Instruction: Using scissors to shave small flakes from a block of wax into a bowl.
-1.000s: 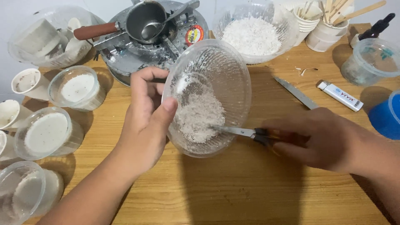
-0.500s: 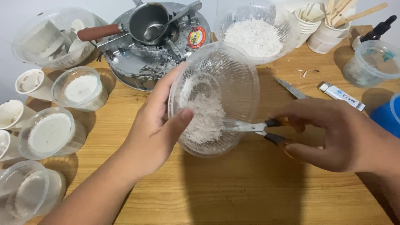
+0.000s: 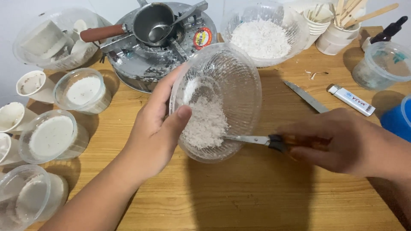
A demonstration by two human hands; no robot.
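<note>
My left hand (image 3: 156, 128) grips the rim of a clear ribbed plastic bowl (image 3: 233, 81) and tilts it toward me above the wooden table (image 3: 257, 201). White flaky powder (image 3: 205, 124) lies heaped in the bowl's lower part. My right hand (image 3: 338, 141) holds a dark-handled metal knife (image 3: 250, 139) whose blade reaches into the powder at the bowl's lower edge.
Behind stand a metal pot with a small saucepan and ladle (image 3: 156, 25), a second bowl of white flakes (image 3: 261, 36), and cups of wooden sticks (image 3: 338, 25). Several cups and tubs of white wax (image 3: 51, 137) line the left. A loose blade (image 3: 306, 96), a lighter (image 3: 351, 99) and a tub (image 3: 381, 64) lie right.
The bowl has tipped a little further toward me and the powder has slid lower. My right hand has drawn back to the right while the blade stays in the powder.
</note>
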